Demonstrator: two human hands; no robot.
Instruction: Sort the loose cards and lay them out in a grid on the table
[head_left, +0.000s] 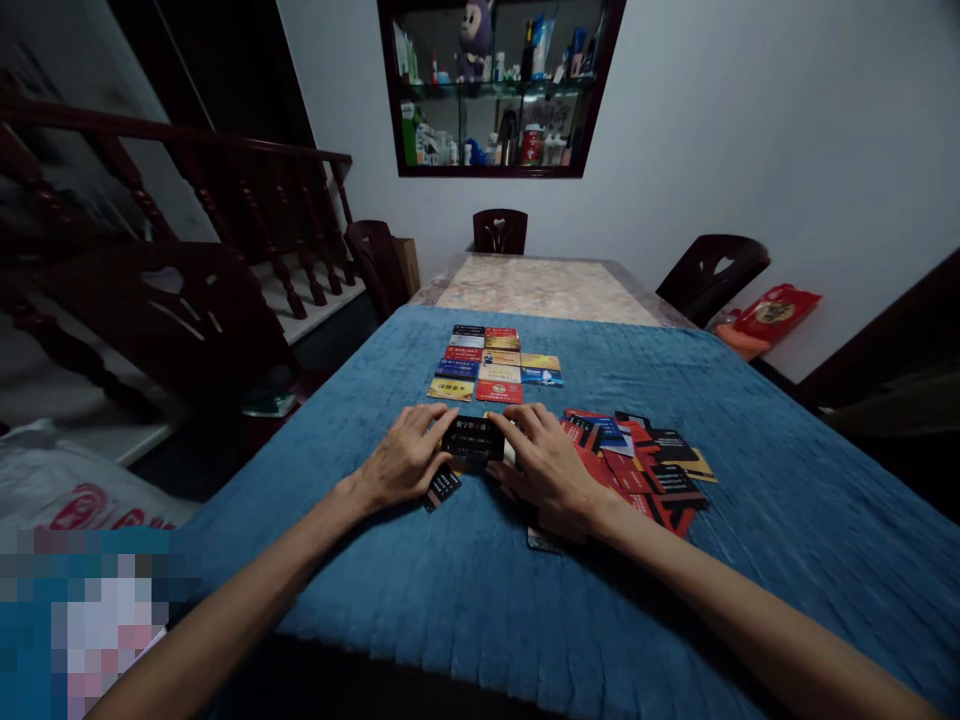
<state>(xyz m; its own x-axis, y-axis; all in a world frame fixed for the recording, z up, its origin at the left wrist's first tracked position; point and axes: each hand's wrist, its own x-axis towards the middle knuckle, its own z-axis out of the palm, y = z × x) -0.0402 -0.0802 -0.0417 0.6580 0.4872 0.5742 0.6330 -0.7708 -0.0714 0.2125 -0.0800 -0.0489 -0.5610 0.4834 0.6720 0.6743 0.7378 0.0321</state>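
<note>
A black card with pale lettering is held just above the blue cloth, between my two hands. My left hand pinches its left end with thumb and fingers. At its right end my right hand grips it the same way. Another dark card lies on the cloth below my left hand. Part of a further card shows beneath my right wrist. Beyond the hands, several cards lie face up in neat columns. A loose heap of mostly red and black cards spreads to the right of my right hand.
The blue cloth covers the near part of a long table. Dark chairs stand around it. A wooden railing runs along the left, with a white plastic bag nearby. A shelf niche is set in the far wall.
</note>
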